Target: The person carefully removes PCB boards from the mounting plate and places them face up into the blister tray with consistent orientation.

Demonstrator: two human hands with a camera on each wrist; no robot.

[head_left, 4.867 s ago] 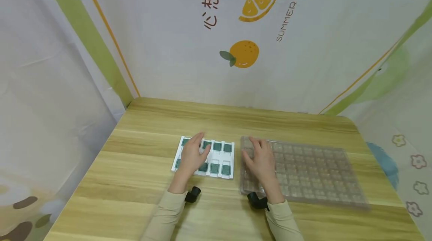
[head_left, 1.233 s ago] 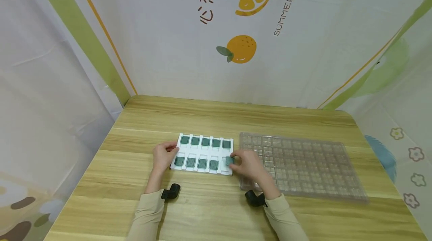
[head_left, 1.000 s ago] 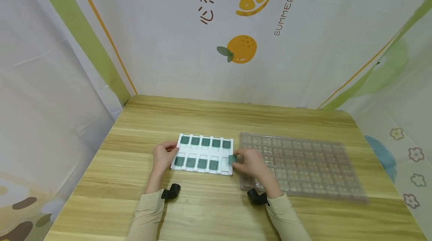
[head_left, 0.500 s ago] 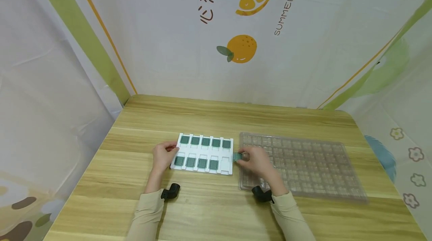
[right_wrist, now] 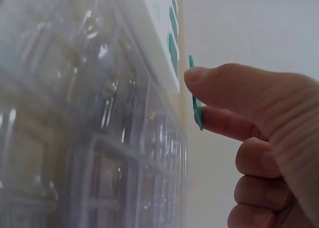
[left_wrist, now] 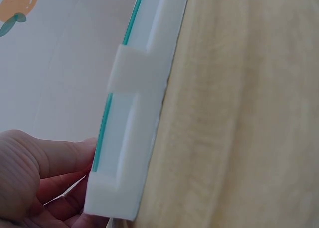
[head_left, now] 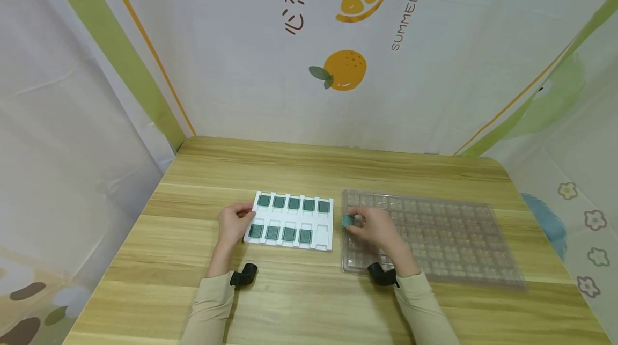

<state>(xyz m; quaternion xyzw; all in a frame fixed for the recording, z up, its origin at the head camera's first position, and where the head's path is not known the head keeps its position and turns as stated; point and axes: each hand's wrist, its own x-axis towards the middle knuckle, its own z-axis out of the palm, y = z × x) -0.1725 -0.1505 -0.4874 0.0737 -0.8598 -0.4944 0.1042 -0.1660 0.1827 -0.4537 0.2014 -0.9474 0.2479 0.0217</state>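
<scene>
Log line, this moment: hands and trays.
left hand: grips white tray, left end | right hand: pinches green square over clear tray, left edge | white tray: nine green squares, near-right slot empty

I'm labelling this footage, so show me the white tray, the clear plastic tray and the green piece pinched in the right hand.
White tray (head_left: 293, 217): head view, bare strip along its middle.
Clear plastic tray (head_left: 444, 239): head view, compartment grid near its middle.
Green piece (head_left: 347, 220): head view, its uncovered part.
</scene>
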